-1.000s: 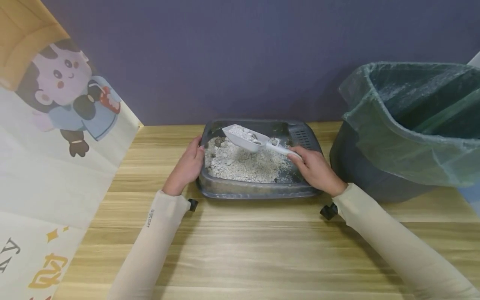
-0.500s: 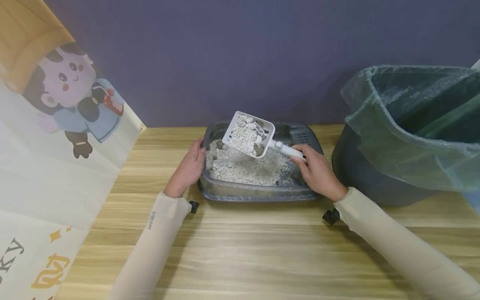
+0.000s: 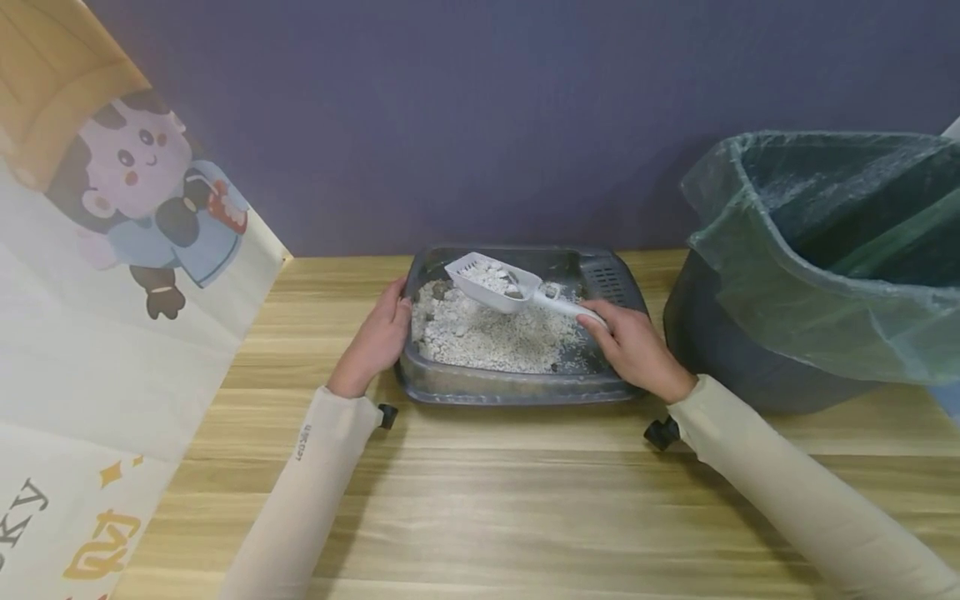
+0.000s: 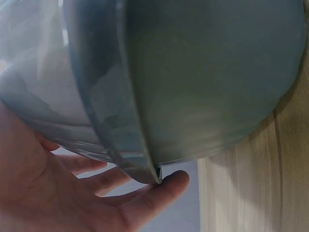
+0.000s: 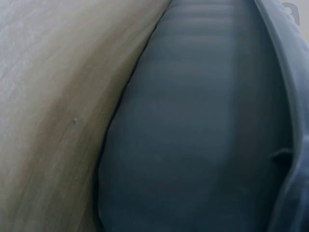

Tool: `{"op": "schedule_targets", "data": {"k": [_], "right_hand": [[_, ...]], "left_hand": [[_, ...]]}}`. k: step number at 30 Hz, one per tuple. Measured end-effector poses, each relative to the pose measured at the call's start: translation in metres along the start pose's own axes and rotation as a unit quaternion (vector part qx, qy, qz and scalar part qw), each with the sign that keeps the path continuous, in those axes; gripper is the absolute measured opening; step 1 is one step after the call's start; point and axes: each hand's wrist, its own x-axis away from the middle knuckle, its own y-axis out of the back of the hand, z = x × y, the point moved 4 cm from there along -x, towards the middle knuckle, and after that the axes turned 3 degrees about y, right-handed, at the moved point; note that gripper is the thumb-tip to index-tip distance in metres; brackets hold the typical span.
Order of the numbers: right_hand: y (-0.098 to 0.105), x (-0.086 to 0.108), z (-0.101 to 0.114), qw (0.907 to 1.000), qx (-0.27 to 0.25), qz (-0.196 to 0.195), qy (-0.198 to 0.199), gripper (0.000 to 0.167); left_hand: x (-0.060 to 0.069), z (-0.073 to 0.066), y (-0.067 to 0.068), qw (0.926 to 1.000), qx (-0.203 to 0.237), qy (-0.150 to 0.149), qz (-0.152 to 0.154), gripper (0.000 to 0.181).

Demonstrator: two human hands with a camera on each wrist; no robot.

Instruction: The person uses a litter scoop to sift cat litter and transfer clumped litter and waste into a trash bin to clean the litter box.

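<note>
My right hand [image 3: 637, 346] grips the handle of a white slotted litter scoop [image 3: 491, 287] above the litter box. In the scoop's tilted bowl lie pale litter and darker clumps. The grey litter box [image 3: 517, 387] stands on the wooden table, partly filled with pale grainy litter [image 3: 495, 337]. At the box's left end my left hand [image 3: 375, 333] holds the rim, its thumb at the top edge. The left wrist view has the fingers [image 4: 149, 203] against the rim's underside. The right wrist view shows the box's outer wall [image 5: 183, 121], but neither right hand nor scoop.
A tall dark bin [image 3: 742, 350] with a translucent green liner [image 3: 810, 308] stands close right of the litter box. A purple-blue wall [image 3: 480, 125] rises behind the table [image 3: 510, 500]. On the left is a white panel [image 3: 97, 367] with cartoon prints.
The scoop's bowl tilted up with its inside facing me half a second ago, then tipped back flatter and lower over the litter. The left hand keeps its place on the box.
</note>
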Motion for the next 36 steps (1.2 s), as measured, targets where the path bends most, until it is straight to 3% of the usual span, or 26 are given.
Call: {"op": "schedule_targets", "data": {"k": [7, 17, 25, 36], "right_hand": [[0.0005, 0.001, 0.001, 0.9999, -0.009, 0.0, 0.006, 0.032], [-0.0003, 0.0015, 0.0009, 0.9991, -0.027, -0.029, 0.014, 0.033], [0.001, 0.0021, 0.0003, 0.9981, -0.01, -0.06, 0.01, 0.033], [0.0008, 0.0016, 0.0013, 0.9994, -0.028, -0.02, 0.008, 0.023]], "left_hand": [[0.0003, 0.0016, -0.0006, 1.0, 0.0, -0.001, 0.0, 0.052], [0.0001, 0.0009, 0.0, 0.9999, -0.012, -0.003, 0.001, 0.052], [0.0002, 0.0009, 0.0, 0.9999, -0.011, -0.007, -0.001, 0.051], [-0.0001, 0.0021, 0.0003, 0.9999, -0.013, -0.004, 0.004, 0.052]]}}
